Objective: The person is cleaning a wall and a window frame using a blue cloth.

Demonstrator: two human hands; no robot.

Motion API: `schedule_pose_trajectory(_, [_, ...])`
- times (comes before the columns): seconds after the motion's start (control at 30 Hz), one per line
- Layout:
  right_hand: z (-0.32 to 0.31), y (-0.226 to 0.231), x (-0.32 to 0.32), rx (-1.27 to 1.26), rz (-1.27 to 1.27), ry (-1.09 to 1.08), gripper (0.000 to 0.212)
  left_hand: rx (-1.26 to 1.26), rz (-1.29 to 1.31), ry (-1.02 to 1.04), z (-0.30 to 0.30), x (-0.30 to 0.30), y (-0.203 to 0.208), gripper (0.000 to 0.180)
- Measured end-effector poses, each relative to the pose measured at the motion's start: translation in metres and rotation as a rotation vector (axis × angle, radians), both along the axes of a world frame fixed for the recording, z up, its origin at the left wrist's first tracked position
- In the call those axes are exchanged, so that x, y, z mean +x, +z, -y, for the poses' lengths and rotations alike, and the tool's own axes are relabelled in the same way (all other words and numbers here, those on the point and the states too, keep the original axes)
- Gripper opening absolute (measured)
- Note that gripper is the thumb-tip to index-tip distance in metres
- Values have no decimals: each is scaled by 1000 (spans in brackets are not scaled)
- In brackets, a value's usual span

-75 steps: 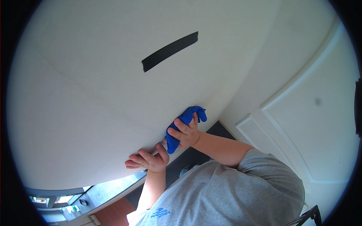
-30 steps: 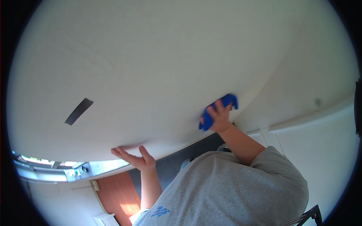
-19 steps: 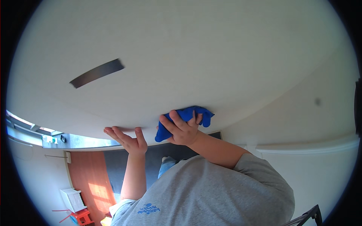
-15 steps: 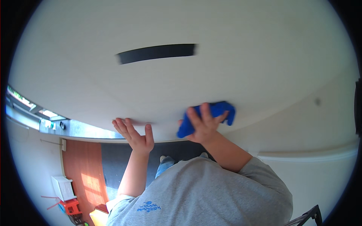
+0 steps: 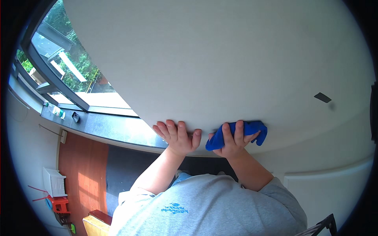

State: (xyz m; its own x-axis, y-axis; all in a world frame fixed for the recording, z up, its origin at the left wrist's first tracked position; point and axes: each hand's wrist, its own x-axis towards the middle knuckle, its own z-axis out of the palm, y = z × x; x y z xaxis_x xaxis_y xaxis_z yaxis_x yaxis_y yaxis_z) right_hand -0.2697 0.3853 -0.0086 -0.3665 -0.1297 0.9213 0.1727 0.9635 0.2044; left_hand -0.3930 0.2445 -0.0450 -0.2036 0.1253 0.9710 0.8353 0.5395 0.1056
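Note:
A broad white upright surface (image 5: pixel 204 67), like a wall or panel, fills most of the view in front of me. My left hand (image 5: pixel 179 137) rests against its lower part, fingers spread and nothing in the grasp. To the right of it, my right hand (image 5: pixel 235 141) presses a crumpled blue cloth (image 5: pixel 252 130) on the same surface, its fingers over the cloth. Farther right, a short dark strip (image 5: pixel 322 97) shows on the white surface.
At left are a dark-framed window (image 5: pixel 59 88) and a grey sill (image 5: pixel 102 128) holding a clear bottle (image 5: pixel 56 110) and a small black object (image 5: pixel 76 117). Below stand a white cabinet (image 5: pixel 55 182) and a red stool (image 5: pixel 60 204) on the wooden floor (image 5: pixel 84 165).
Both hands sit farther right in the picture, the cloth still under my right hand. More window shows at left, and the dark strip has shifted from the upper middle to the right.

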Motion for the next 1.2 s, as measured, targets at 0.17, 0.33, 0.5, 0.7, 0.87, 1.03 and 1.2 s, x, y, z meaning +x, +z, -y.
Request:
schedule_pose_trajectory(0.17, [-10, 0, 7, -182, -36, 11, 66, 2, 23, -17, 5, -1, -4, 73])
schedule_pose_trajectory(0.33, [-17, 36, -4, -576, -410, 11, 78, 7, -5, -71, 5, -4, -6, 71])
schedule_pose_trajectory(0.5, [49, 30, -52, -419, -298, -19, 78, 5, 15, -204, 13, -3, -6, 67])
schedule_pose_trajectory(0.7, [68, 22, -51, -340, -82, -93, 105, 60, 161, -668, 47, -2, -7, 71])
schedule_pose_trajectory(0.87, [71, 30, -22, -583, 109, 278, 109, 312, 27, -986, 49, 55, 6, 53])
schedule_pose_trajectory(1.03, [56, 28, 7, -792, 200, 629, 98, 134, 53, -1091, 6, 68, 7, 57])
schedule_pose_trajectory(1.2, [21, 30, 29, -699, 273, 976, 75, 8, 192, -785, -29, 58, -20, 73])
